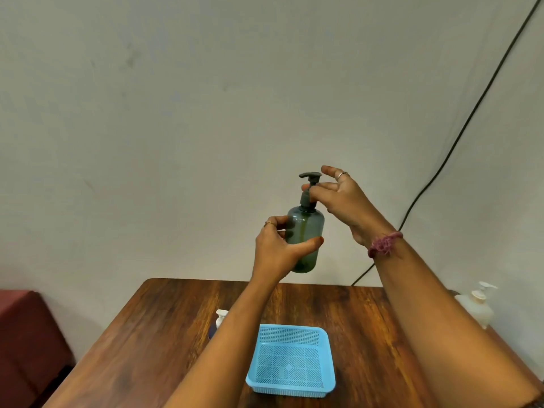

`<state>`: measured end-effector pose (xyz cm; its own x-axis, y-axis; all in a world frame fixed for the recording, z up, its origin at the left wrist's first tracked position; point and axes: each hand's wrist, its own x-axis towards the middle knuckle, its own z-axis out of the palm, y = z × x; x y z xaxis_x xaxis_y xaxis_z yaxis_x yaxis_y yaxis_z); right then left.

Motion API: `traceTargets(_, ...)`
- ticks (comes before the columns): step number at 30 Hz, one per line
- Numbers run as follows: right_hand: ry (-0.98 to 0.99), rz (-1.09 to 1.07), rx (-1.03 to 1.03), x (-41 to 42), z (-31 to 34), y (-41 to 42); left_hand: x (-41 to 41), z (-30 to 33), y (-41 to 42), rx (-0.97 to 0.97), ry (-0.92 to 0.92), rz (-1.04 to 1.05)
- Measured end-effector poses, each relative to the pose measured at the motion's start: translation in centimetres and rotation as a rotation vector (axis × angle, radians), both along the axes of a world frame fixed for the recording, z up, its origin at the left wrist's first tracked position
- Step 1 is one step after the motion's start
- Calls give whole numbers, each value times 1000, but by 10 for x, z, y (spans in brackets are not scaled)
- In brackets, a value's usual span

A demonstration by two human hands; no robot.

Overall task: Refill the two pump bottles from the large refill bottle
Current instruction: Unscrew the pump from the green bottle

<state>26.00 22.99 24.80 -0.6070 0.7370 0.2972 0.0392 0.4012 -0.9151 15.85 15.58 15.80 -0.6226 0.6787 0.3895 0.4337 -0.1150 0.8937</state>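
Gripping green bottle (306,240) aloft, table (368,319) below

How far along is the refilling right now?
Nothing looks poured yet. In hand: the left hand holds the green bottle above the table while the right hand grips its pump collar, seemingly unscrewing. Left: filling it and the white bottle.

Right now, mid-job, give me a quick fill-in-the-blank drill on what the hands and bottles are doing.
1. The left hand holds the dark green pump bottle by its ____.
2. The right hand has its grip on the bottle's ____ collar.
3. The blue basket on the table holds ____.
4. The white pump bottle stands at the table's ____ edge.

Missing: body; pump; nothing; right
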Motion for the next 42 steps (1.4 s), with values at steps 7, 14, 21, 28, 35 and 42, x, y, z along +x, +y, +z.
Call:
traceTargets(7, -11, -50, 43, 0, -2, 1, 1, -1, 0, -8, 10, 6)
traceTargets(14, -74, -49, 89, 2, -6, -3, 4, -2, -3, -15, -12, 12)
traceTargets(21, 28, -98, 69, 4, -5, -3, 3, -8, -9, -42, -23, 2)
traceTargets(28, 134, -165, -10, 2, 0, -8, -14, -18, -30, -62, -63, -28)
traceTargets(35, 248, -208, -110, -9, 0, -21, -43, -29, -55, -92, -65, -41)
traceTargets(42, 348, -248, -226, -17, -13, -36, -66, -51, -85, -112, -95, -62)
